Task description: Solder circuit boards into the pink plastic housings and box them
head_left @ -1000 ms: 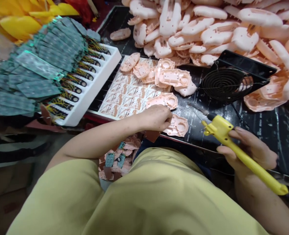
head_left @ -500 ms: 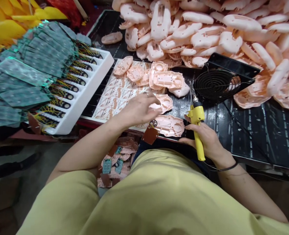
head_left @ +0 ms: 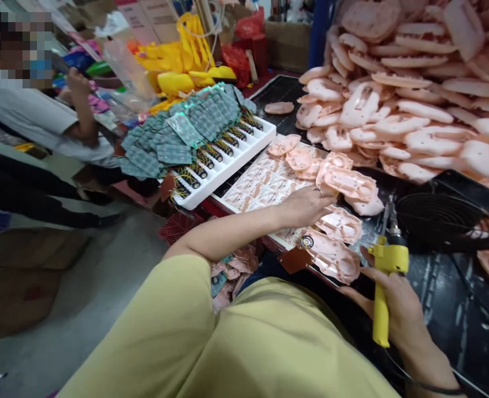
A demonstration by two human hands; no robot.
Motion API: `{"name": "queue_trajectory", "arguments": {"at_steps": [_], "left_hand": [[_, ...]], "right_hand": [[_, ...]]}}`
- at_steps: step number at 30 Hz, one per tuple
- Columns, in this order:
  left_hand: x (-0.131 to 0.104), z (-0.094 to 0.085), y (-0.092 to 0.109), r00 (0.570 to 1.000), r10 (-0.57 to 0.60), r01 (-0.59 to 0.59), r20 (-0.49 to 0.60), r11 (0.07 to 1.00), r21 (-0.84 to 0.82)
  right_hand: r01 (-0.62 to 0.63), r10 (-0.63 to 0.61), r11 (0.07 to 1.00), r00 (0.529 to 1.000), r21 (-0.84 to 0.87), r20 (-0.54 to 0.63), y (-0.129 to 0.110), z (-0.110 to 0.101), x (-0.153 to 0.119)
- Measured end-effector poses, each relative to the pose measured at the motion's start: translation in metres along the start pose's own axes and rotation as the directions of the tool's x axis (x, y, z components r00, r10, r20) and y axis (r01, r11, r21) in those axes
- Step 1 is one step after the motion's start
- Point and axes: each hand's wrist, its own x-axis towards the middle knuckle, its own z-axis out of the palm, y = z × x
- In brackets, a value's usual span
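My right hand [head_left: 397,301] is wrapped round a yellow soldering iron [head_left: 387,276], its metal tip pointing up and away. My left hand [head_left: 306,205] reaches over the pink shells beside the printed sheet [head_left: 261,182]; its fingertips are by a shell, and whether they grip anything is unclear. Nearest my body lies an open pink shell [head_left: 333,257], with a small round speaker [head_left: 307,241] and a brown board [head_left: 296,260] at its left end. Just behind it is another pink shell [head_left: 341,224]. More shells [head_left: 347,185] are stacked beyond my left hand.
A white foam tray [head_left: 231,168] bears green circuit boards [head_left: 203,119] with wires. A black fan [head_left: 451,215] stands at the right. A large heap of pink shells [head_left: 418,99] fills the back. At the left is another person [head_left: 32,105].
The view has swung left, bringing the other person and the floor into sight. My left hand has moved slightly away from the nearest shell, towards the stacked shells. The yellow iron stays in my right hand.
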Motion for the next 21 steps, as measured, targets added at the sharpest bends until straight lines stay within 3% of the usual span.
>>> {"name": "queue_trajectory", "arguments": {"at_steps": [3,6,8,10,13,15,17,21], "left_hand": [[-0.029,-0.023,-0.017,0.995,-0.091,0.085,0.049,0.99,0.112],[-0.062,-0.066,-0.055,0.942,-0.332,0.307,0.04,0.906,0.29],[-0.088,-0.104,-0.082,0.84,-0.539,0.515,-0.061,0.757,0.403],[-0.119,-0.141,-0.099,0.72,-0.67,0.662,-0.18,0.586,0.468],[-0.166,-0.178,-0.102,0.576,-0.795,0.757,-0.19,0.431,0.492],[-0.19,-0.183,-0.095,0.532,-0.84,0.76,-0.106,0.418,0.497],[-0.205,-0.174,-0.088,0.528,-0.847,0.751,-0.051,0.439,0.493],[-0.21,-0.147,-0.09,0.531,-0.84,0.766,-0.112,0.42,0.486]], "right_hand": [[0.014,-0.014,1.0,1.0,-0.025,0.0,0.002,0.001,-0.005],[0.006,-0.006,0.997,1.0,-0.071,0.005,0.0,0.0,-0.005],[-0.015,0.016,0.995,1.0,-0.099,0.014,-0.003,-0.001,-0.002],[-0.042,0.043,0.992,0.999,-0.115,0.008,-0.004,-0.001,0.0],[-0.065,0.064,0.992,0.998,-0.111,-0.018,-0.002,0.0,-0.005],[-0.068,0.067,0.994,0.998,-0.088,-0.014,0.003,0.002,-0.013],[-0.076,0.077,0.995,0.997,-0.064,0.006,0.007,0.004,-0.021],[-0.123,0.126,0.99,0.991,-0.066,0.052,0.012,0.008,-0.031]]}}
